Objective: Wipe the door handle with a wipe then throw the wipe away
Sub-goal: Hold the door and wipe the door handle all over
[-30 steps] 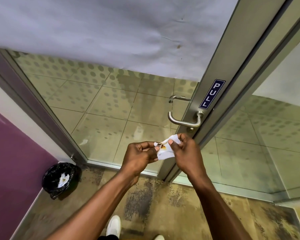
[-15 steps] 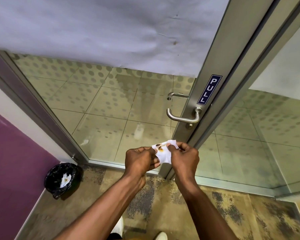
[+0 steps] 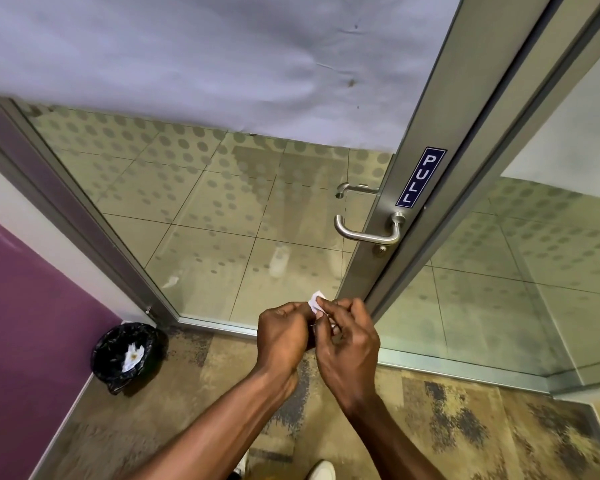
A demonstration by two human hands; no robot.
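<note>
A silver lever door handle (image 3: 366, 233) sticks out from the metal door frame under a blue PULL sign (image 3: 420, 176). Below it, my left hand (image 3: 284, 332) and my right hand (image 3: 349, 336) are pressed together around a small white wipe (image 3: 315, 302). Only a corner of the wipe shows above my fingers; the rest is folded inside them. Both hands sit well below the handle, apart from it. A black-lined bin (image 3: 125, 355) stands on the floor at the left, with a stained used wipe (image 3: 133, 356) inside.
The glass door (image 3: 222, 216) has dotted frosting and a white sheet covering its upper part. A purple wall (image 3: 18, 323) runs along the left beside the bin. Patterned carpet (image 3: 465, 420) covers the floor, and my white shoes show at the bottom edge.
My hands have dropped lower, away from the handle, and closed together. The wipe, spread out with brown stains showing before, is now folded small between my fingers.
</note>
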